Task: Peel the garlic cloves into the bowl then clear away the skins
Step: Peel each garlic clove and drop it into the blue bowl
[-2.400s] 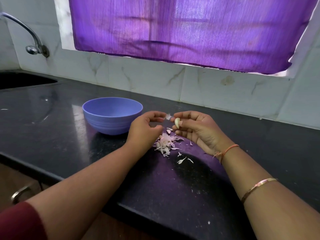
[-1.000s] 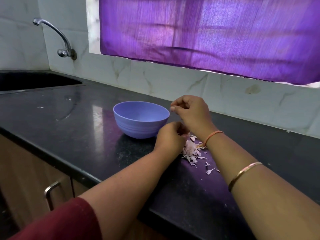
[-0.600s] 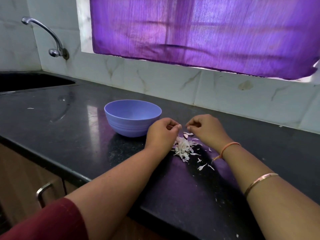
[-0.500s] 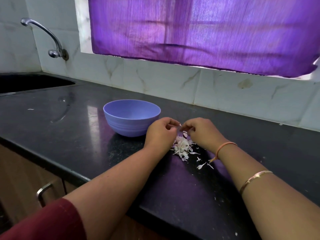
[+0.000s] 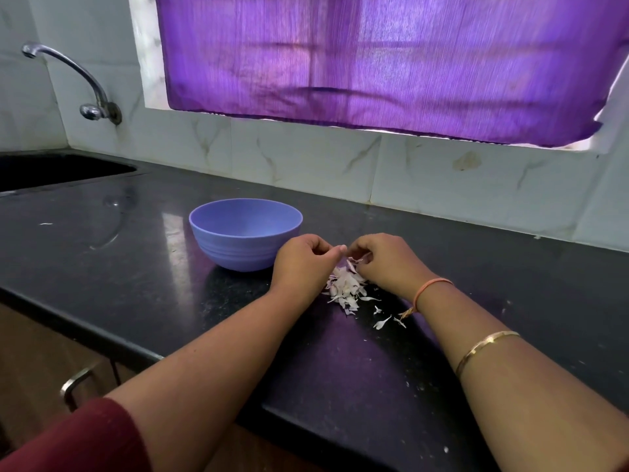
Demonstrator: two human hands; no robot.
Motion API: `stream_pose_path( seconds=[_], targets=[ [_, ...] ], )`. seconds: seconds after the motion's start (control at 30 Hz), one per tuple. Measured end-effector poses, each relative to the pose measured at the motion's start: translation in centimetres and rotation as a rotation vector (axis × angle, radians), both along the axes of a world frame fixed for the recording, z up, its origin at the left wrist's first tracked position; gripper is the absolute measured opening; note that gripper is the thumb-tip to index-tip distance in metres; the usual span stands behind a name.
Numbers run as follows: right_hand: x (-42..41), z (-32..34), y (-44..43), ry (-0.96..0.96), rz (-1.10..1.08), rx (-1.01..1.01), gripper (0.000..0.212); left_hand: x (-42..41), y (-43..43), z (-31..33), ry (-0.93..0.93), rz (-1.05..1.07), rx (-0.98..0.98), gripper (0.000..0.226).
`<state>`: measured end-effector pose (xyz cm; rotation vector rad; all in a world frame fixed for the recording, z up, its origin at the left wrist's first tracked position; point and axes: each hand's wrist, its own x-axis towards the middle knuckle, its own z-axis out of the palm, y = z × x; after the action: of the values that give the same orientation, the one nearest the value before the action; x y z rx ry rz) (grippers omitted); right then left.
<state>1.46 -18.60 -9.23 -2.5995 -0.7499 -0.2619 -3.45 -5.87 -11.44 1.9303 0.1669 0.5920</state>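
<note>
Sitting left of the skins [image 5: 345, 289], the bowl [image 5: 238, 248] hides its contents. My left hand [image 5: 304, 265] and right hand [image 5: 386, 264] curl fingertips together, pinch unclear, over the black counter [image 5: 136, 267] below a purple curtain [image 5: 374, 63].

The bowl [image 5: 245, 240] is periwinkle blue, the table [image 5: 136, 267] black with pale specks, the skins [image 5: 345, 289] white tinged pink. The curtain [image 5: 374, 63] is purple, the tiles [image 5: 306, 158] white with tan veins, the sleeve [image 5: 85, 441] maroon.

The left forearm [image 5: 218, 362] and right forearm [image 5: 483, 349] reach forward and converge, left hand [image 5: 303, 264] and right hand [image 5: 386, 262] knuckles-up with fingers curled, fingertips almost meeting; whether either pinches anything cannot be told.
</note>
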Motion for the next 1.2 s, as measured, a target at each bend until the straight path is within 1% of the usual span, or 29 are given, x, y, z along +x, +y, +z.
stream_pose_path(
  seconds=[0.07,0.2,0.33,0.53,0.63,0.77,0.83,0.9,0.97,1.03,1.13,1.2],
  targets=[
    [-0.1,0.0,0.0,0.010,-0.010,0.009,0.030,0.1,0.0,0.0,0.000,0.006,0.013,0.024],
    [-0.2,-0.1,0.4,0.029,-0.042,0.028,0.021,0.0,0.1,0.0,0.003,0.007,0.032,0.017],
    [0.0,-0.2,0.7,0.062,-0.070,0.001,0.017,-0.1,0.1,0.1,0.019,0.021,0.062,0.014],
    [-0.1,-0.4,0.7,0.057,-0.021,0.119,0.011,-0.1,0.1,0.1,0.033,0.032,0.073,0.015],
    [-0.1,-0.4,0.7,0.097,-0.007,0.256,0.013,0.0,0.2,0.1,0.035,0.044,0.080,0.015],
    [0.1,-0.1,0.3,0.159,0.007,0.545,0.026,0.0,0.2,0.0,0.026,0.041,0.062,0.016],
    [0.0,0.2,0.0,0.240,0.002,0.706,0.023,0.0,0.2,0.0,0.024,0.018,0.015,0.019],
    [-0.4,0.7,-0.3,0.379,0.009,0.884,0.020,0.0,0.2,0.0,0.024,-0.011,-0.025,0.022],
    [-0.7,1.0,-0.4,0.452,0.015,0.977,0.016,0.0,0.2,0.0,0.022,-0.029,-0.040,0.023],
    [-0.7,1.0,-0.4,0.427,-0.009,0.904,0.014,-0.1,0.1,0.0,0.018,-0.037,-0.045,0.022],
    [-0.5,0.8,-0.5,0.353,-0.090,0.716,0.019,-0.2,0.0,0.0,0.005,-0.046,-0.037,0.021],
    [-0.5,1.0,-0.7,0.295,-0.123,0.612,0.012,-0.2,0.1,0.1,-0.002,-0.051,-0.026,0.020]
  ],
)
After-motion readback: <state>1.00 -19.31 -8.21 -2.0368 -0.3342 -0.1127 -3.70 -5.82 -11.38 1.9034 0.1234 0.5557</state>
